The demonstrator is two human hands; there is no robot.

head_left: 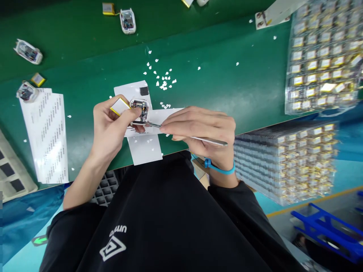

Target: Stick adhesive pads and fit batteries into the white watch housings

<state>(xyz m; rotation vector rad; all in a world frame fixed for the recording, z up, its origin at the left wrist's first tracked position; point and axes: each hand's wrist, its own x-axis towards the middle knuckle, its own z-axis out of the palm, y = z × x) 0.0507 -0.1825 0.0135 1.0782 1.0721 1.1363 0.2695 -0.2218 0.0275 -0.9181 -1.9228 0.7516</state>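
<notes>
Between thumb and fingers, my left hand [112,119] grips a small white device housing [144,113] with its circuit board showing. A silver and yellow battery pack [120,106] rests in the same hand, left of the housing. My right hand [198,128] is closed around metal tweezers [211,141], whose tip meets the housing's lower right edge. Whether the tip pinches anything is too small to tell. Under both hands lie white paper sheets [146,151], one with a patch of black pieces [144,91]. A blue wrist strap [224,171] circles my right wrist.
Small white stickers [164,81] are scattered over the green table [212,94]. Other open housings [128,21] lie at the back and left, near a printed sticker sheet [47,139]. On the right are a battery tray [312,64] and a tall tray stack [286,162].
</notes>
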